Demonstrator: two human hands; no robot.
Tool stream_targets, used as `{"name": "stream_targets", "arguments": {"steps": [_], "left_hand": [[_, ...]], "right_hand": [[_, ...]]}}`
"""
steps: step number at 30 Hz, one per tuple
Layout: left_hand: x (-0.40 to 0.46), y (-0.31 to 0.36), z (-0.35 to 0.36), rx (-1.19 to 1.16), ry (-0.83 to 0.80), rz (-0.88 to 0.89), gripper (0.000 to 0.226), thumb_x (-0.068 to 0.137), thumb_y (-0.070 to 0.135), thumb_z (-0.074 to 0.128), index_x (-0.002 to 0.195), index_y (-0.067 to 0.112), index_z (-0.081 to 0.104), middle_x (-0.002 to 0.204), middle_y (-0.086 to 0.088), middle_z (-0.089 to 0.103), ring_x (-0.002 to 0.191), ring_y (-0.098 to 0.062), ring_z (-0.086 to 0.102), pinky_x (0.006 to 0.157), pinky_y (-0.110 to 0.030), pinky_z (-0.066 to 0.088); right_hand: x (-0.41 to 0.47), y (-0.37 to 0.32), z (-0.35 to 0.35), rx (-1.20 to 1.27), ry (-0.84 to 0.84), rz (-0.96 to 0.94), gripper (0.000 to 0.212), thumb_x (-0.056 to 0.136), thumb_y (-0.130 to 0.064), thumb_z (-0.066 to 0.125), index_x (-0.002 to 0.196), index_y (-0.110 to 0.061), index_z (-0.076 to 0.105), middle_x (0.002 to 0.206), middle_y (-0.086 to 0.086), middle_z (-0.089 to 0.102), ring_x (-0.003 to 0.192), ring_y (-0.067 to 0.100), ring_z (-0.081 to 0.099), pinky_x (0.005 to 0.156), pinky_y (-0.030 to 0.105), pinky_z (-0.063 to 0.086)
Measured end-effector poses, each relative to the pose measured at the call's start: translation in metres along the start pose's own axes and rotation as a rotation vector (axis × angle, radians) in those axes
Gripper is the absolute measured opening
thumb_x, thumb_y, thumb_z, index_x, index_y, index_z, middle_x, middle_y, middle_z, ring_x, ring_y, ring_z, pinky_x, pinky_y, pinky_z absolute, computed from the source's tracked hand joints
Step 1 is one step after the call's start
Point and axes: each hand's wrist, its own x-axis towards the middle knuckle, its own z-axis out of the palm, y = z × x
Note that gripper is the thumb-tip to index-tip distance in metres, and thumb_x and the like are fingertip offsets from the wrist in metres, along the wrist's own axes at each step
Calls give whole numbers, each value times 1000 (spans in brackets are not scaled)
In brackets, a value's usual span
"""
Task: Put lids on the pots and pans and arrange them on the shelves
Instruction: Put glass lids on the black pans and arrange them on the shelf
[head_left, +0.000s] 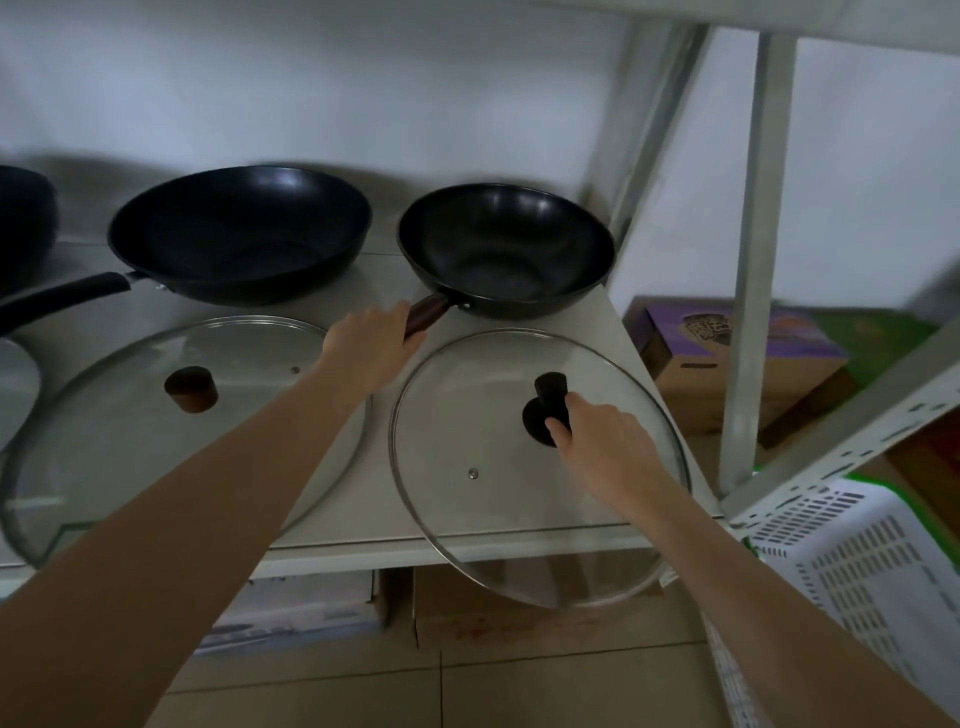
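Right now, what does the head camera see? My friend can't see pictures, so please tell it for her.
The right hand holds a glass lid by its black knob, while the left hand grips the handle of a small black wok on a white shelf. A bigger wok and another glass lid sit to the left.
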Motion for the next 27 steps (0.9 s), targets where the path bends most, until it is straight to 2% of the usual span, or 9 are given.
{"name": "stream_targets", "arguments": {"steps": [5, 9, 11, 13, 18, 21, 24, 27], "left_hand": [[-3, 5, -3, -9, -38, -6, 41, 97, 42, 39, 121, 9, 47, 107, -17, 61, 95, -36, 60, 75, -40, 46], [-4, 4, -9, 21, -55, 10, 41, 98, 42, 38, 119, 8, 47, 105, -17, 62, 94, -35, 60, 74, -38, 42], [-7, 4, -10, 17, -59, 6, 40, 98, 42, 38, 119, 8, 47, 105, -17, 61, 94, -34, 59, 73, -37, 40], [-12, 5, -12, 14, -60, 2, 40, 97, 41, 39, 118, 8, 47, 107, -17, 61, 96, -35, 59, 75, -38, 42], [-28, 0, -17, -2, -74, -5, 37, 97, 40, 40, 114, 9, 49, 105, -15, 62, 98, -36, 60, 79, -40, 46], [-40, -6, -20, -54, -76, 6, 33, 96, 39, 41, 106, 9, 50, 93, -13, 58, 95, -37, 61, 79, -40, 47], [-54, -18, -21, -58, -105, 23, 31, 96, 38, 41, 108, 11, 49, 83, -8, 52, 88, -36, 62, 74, -39, 47], [-65, -31, -22, -42, -112, 80, 29, 96, 41, 42, 105, 14, 48, 83, -11, 59, 80, -33, 61, 71, -38, 50]], "right_hand": [[-13, 16, -17, 23, 35, 8, 36, 100, -37, 31, 118, -9, 47, 97, 13, 66, 84, 29, 63, 63, 31, 43], [-28, 26, -30, 50, 37, 9, 35, 100, -37, 33, 113, -9, 49, 89, 11, 62, 73, 24, 55, 64, 32, 44], [-34, 29, -34, 52, 72, 4, 35, 99, -36, 35, 111, -8, 51, 81, 7, 57, 70, 23, 54, 59, 30, 43], [-38, 31, -38, 76, 118, -2, 33, 99, -35, 37, 108, -8, 51, 79, 4, 53, 66, 21, 51, 51, 26, 36], [-37, 28, -53, 101, 164, -9, 32, 99, -36, 37, 109, -9, 51, 86, 7, 59, 76, 25, 58, 63, 29, 40], [-34, 22, -60, 86, 185, -34, 33, 99, -35, 38, 112, -9, 53, 91, 9, 64, 72, 21, 53, 64, 28, 39], [-31, 14, -67, 96, 187, -57, 33, 99, -35, 39, 110, -8, 55, 83, 5, 57, 70, 19, 51, 64, 28, 39], [-26, 4, -71, 115, 204, -94, 32, 97, -34, 42, 107, -8, 58, 80, 5, 55, 71, 20, 54, 65, 30, 44]]}}
